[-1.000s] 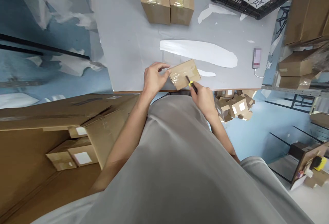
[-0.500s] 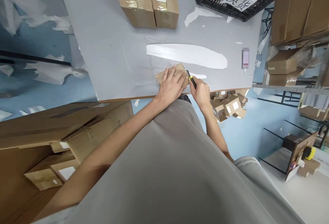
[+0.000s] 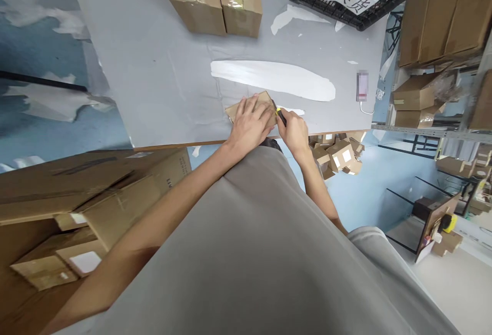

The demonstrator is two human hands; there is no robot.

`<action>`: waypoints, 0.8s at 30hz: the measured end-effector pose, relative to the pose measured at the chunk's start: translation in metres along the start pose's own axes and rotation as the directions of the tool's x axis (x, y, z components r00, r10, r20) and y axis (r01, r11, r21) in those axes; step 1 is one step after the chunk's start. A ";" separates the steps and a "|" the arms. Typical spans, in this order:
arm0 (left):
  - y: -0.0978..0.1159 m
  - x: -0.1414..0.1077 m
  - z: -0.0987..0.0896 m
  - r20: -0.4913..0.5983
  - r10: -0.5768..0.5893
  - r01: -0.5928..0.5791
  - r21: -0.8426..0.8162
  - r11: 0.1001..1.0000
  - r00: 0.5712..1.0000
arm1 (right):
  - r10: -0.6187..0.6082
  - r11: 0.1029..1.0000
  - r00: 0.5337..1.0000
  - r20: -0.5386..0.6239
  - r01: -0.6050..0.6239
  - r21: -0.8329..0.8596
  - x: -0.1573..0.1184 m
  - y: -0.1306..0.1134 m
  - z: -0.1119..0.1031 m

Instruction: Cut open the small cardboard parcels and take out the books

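A small brown cardboard box lies near the front edge of the table, partly covered by my left hand. That hand rests flat on it with the fingers spread. Close on the right, my right hand is closed around a utility knife with a black and yellow handle. Its blade end is at the box's right side; whether it cuts into the cardboard I cannot tell.
On the grey table lie a long white paper strip and a phone with a cable. Two taped cartons and a black crate stand at the back. Boxes are heaped below the right front edge.
The whole view has shifted slightly, so things appear farther left. Both hands keep nearly the same places on the box and the knife.
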State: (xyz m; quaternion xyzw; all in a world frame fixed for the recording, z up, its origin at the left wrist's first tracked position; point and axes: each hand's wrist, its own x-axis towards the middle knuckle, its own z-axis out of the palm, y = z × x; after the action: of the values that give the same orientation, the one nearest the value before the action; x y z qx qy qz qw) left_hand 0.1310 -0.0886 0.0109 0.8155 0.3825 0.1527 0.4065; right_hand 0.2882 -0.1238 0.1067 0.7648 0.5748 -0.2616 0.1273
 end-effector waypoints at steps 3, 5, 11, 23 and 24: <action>-0.001 0.000 0.001 -0.002 0.009 -0.009 -0.002 1.000 1.000 | 0.004 1.000 1.000 0.005 -0.004 -0.014 -0.002 -0.001 0.000; -0.002 0.000 0.001 -0.007 0.015 -0.015 0.003 1.000 1.000 | 0.018 1.000 1.000 0.006 -0.018 -0.021 -0.004 -0.003 -0.001; -0.004 -0.001 0.003 -0.015 0.023 -0.022 0.013 1.000 1.000 | 0.081 0.995 0.996 0.039 -0.079 -0.064 -0.004 -0.018 -0.007; 0.004 -0.006 0.007 0.029 0.067 -0.068 0.036 0.997 0.997 | 0.226 0.967 0.970 0.092 -0.211 -0.145 -0.020 -0.025 -0.008; 0.006 -0.007 0.007 0.037 0.074 -0.076 0.044 0.996 0.997 | 0.229 0.966 0.968 0.101 -0.214 -0.142 -0.023 -0.023 -0.009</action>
State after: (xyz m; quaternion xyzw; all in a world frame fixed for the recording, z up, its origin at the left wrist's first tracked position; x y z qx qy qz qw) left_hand 0.1331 -0.0999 0.0112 0.8409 0.3477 0.1446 0.3886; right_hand 0.2641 -0.1311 0.1294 0.7979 0.4930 -0.2517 0.2386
